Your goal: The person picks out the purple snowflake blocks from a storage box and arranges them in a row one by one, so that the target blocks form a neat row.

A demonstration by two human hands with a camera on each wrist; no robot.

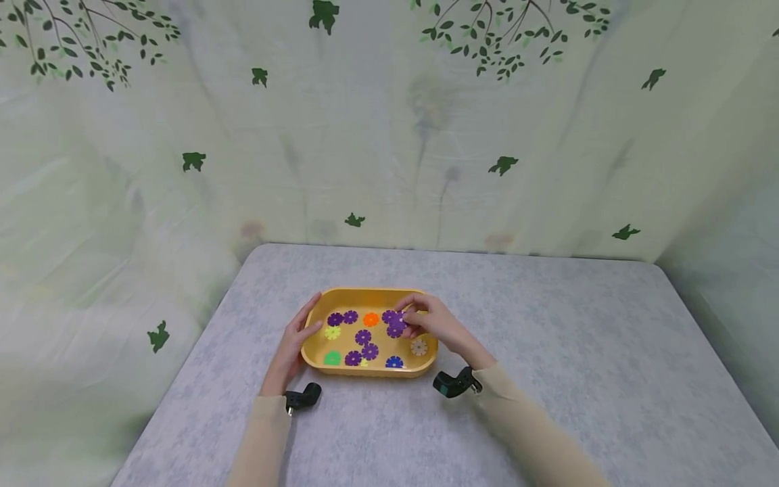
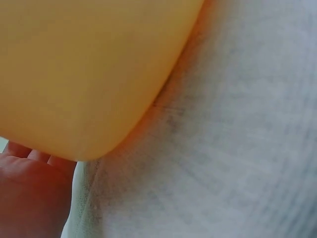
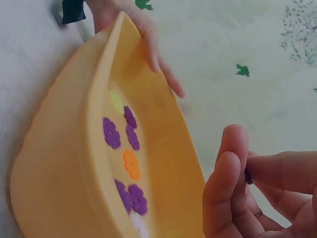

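A yellow oval tray [image 1: 371,372] stands on the table with several small notched, flower-shaped discs in it. My left hand [image 1: 292,341] grips its left end, thumb over the rim and fingers along the outside wall. Above the tray's right part, my right hand [image 1: 431,319] pinches a small purple disc [image 3: 249,177] between thumb and fingers, which mostly hide it. Inside lie several purple discs [image 1: 369,351], an orange disc [image 1: 370,319], a green disc [image 1: 332,358], a blue disc [image 1: 393,362], a pale disc [image 1: 418,347] and a yellow-green disc [image 1: 332,333].
The grey table [image 1: 578,352] extends to both sides of the tray. Behind it hangs a pale curtain [image 1: 389,135] printed with leaves and branches. A black wrist camera [image 1: 303,397] is on the left wrist, another black camera [image 1: 456,383] on the right.
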